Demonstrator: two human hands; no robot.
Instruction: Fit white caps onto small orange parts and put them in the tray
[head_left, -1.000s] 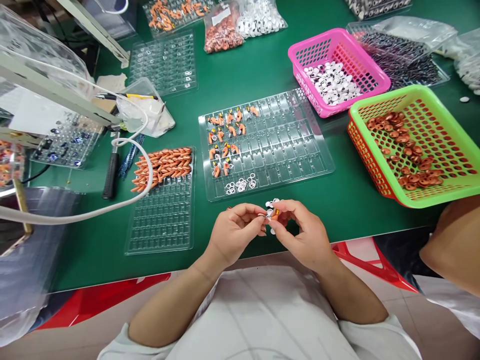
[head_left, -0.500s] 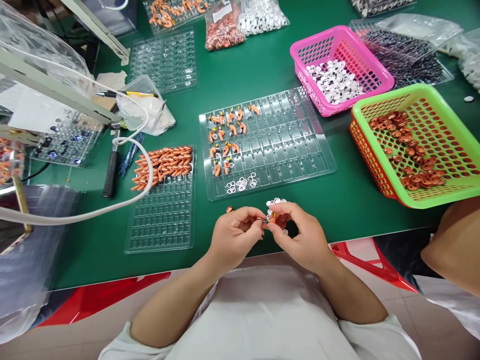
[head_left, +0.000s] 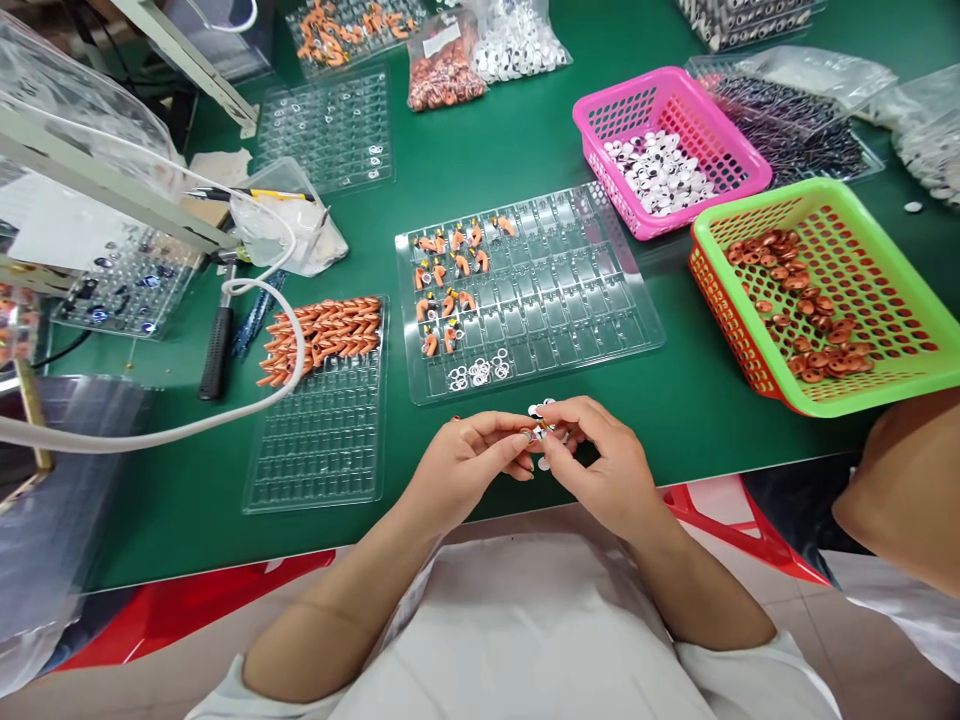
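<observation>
Close to the table's front edge, my left hand [head_left: 459, 465] and my right hand [head_left: 611, 455] meet fingertip to fingertip. My right thumb and fingers pinch a small orange part with a yellow bit [head_left: 545, 427], mostly covered by the fingers. Pressed against it, my left fingertips grip a small round copper-coloured piece, largely hidden. White discs [head_left: 544, 464] lie on the table around and behind my right fingers. Beyond the hands, a clear blister tray [head_left: 555, 300] carries several orange curved parts [head_left: 463, 262] and a cluster of white rings [head_left: 480, 370].
At right stand a pink basket [head_left: 757, 172] of white discs and a green basket [head_left: 911, 290] of copper-coloured discs. Another tray [head_left: 315, 450] at left holds copper-coloured parts [head_left: 326, 330]. A white cable [head_left: 289, 375] loops over it beside a black-handled tool [head_left: 216, 352]. Someone's arm [head_left: 904, 490] is at right.
My fingers have drawn closer together around the small parts, and my left thumb now reaches further right. The whole view has shifted slightly.
</observation>
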